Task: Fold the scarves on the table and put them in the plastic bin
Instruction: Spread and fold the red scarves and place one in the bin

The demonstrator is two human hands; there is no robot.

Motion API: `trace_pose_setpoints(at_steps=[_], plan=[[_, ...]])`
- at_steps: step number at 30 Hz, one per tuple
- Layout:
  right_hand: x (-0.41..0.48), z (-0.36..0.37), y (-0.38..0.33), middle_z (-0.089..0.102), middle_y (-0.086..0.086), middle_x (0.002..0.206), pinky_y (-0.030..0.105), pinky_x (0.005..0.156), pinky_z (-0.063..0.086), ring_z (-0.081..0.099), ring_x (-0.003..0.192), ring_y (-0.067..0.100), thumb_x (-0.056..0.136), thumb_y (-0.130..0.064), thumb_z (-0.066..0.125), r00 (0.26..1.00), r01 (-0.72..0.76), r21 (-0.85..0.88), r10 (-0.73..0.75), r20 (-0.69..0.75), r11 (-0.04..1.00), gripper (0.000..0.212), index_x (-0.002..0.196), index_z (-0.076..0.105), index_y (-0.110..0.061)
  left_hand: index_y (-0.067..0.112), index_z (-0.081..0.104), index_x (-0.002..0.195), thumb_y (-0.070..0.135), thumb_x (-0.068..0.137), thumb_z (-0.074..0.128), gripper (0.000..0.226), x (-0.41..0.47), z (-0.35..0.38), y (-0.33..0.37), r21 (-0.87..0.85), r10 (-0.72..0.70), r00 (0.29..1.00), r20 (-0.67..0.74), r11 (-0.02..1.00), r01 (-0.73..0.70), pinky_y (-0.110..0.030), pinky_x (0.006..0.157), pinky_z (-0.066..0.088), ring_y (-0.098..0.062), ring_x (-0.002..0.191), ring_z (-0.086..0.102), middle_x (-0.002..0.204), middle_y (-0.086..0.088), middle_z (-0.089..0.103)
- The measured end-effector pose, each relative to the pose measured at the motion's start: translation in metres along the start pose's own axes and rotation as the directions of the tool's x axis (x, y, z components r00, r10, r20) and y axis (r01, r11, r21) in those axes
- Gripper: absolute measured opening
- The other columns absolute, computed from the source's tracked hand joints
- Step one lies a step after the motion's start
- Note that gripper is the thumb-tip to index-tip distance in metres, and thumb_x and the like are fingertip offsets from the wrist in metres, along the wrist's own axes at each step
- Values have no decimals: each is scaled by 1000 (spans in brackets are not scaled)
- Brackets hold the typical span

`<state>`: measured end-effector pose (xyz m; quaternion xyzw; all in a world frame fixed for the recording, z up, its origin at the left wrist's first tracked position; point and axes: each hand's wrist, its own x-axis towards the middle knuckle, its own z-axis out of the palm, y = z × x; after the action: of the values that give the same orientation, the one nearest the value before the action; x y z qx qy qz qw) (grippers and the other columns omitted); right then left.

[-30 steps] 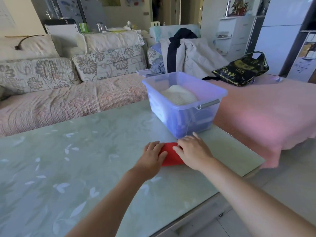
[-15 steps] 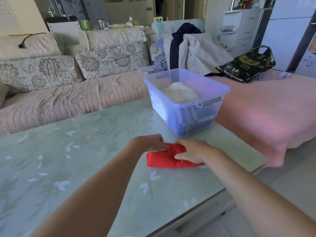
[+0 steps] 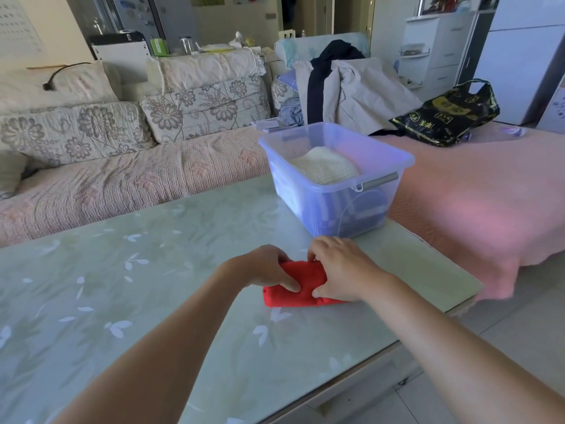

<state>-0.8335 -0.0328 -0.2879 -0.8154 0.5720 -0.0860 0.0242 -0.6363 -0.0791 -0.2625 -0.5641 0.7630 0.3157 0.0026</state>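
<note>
Now | left grip (image 3: 263, 267) curled round folded red scarf (image 3: 307, 275) | right grip (image 3: 342, 268) likewise

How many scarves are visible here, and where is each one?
2. The red scarf lies folded on the table, held by the left hand and the right hand. The cream scarf lies on top inside the plastic bin. More may be hidden beneath it.

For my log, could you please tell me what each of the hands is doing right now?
Left hand: grips the folded red scarf.
Right hand: grips the same scarf.
</note>
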Motion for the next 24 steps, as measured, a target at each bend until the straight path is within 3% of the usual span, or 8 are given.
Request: trace_pose_setpoints(at_steps=[3, 5, 7, 9, 11, 16, 20, 24], plan=[[-2, 6, 0, 39, -1, 146, 41, 110, 33, 39, 135, 20, 61, -56, 75, 1000, 21, 8, -21, -8, 1000, 100, 147, 31, -29, 26, 68, 111, 36, 61, 86, 54, -11, 12, -7, 130, 273, 926, -260, 960, -247, -25, 91, 40, -8, 117, 38, 128, 11, 39], [-4, 8, -4, 45, 0, 143, 40, 111, 30, 41, 135, 21, 62, -64, 70, 999, 29, -33, -28, 26, 999, 111, 154, 19, -30, 19, 67, 112, 30, 65, 83, 51, -17, 25, -16, 221, 419, 852, -312, 905, -364, -26, 93, 40, -16, 119, 44, 128, 4, 48], [-7, 10, -11, 53, 1, 130, 39, 109, 31, 49, 125, 24, 60, -72, 61, 998, 21, -80, -15, 67, 997, 112, 154, 17, -28, 16, 65, 106, 31, 68, 79, 43, -22, 40, -26, 315, 493, 800, -341, 862, -397, -32, 84, 46, -21, 99, 55, 103, 2, 63], [-8, 7, -15, 54, 0, 124, 38, 106, 34, 51, 120, 25, 59, -73, 55, 993, 24, -108, -12, 118, 994, 102, 147, 32, -28, 17, 62, 105, 41, 70, 73, 45, -28, 53, -36, 369, 529, 749, -398, 840, -397, -36, 81, 47, -20, 88, 53, 94, 3, 62], [-11, 1, -15, 50, -2, 117, 37, 101, 40, 50, 116, 23, 65, -66, 62, 988, 22, -81, -9, 154, 996, 78, 132, 48, -29, 16, 58, 120, 50, 75, 63, 57, -32, 60, -42, 415, 551, 725, -413, 823, -389, -36, 86, 49, -22, 96, 54, 104, 0, 60], [-22, -5, -13, 55, -2, 124, 37, 96, 41, 53, 117, 24, 87, -45, 65, 983, 6, -65, 6, 182, 998, 55, 136, 44, -32, 16, 51, 132, 48, 81, 40, 61, -39, 65, -40, 513, 553, 748, -366, 791, -334, -41, 91, 49, -27, 103, 55, 119, -6, 51], [-24, -23, -10, 62, -5, 120, 36, 91, 44, 58, 112, 23, 89, -42, 65, 995, -1, -90, 9, 95, 996, 46, 132, 50, -35, 17, 48, 137, 44, 83, 32, 62, -40, 52, -27, 547, 585, 740, -331, 758, -355, -38, 93, 44, -27, 106, 55, 123, -3, 57], [-22, -78, 3, 64, -14, 103, 36, 83, 49, 60, 100, 16, 84, -44, 70, 998, -28, 34, 26, 66, 999, 34, 114, 58, -34, 17, 51, 134, 39, 86, 40, 54, -41, 17, -2, 588, 668, 626, -402, 713, -383, -40, 84, 47, -27, 99, 57, 118, -1, 61]])
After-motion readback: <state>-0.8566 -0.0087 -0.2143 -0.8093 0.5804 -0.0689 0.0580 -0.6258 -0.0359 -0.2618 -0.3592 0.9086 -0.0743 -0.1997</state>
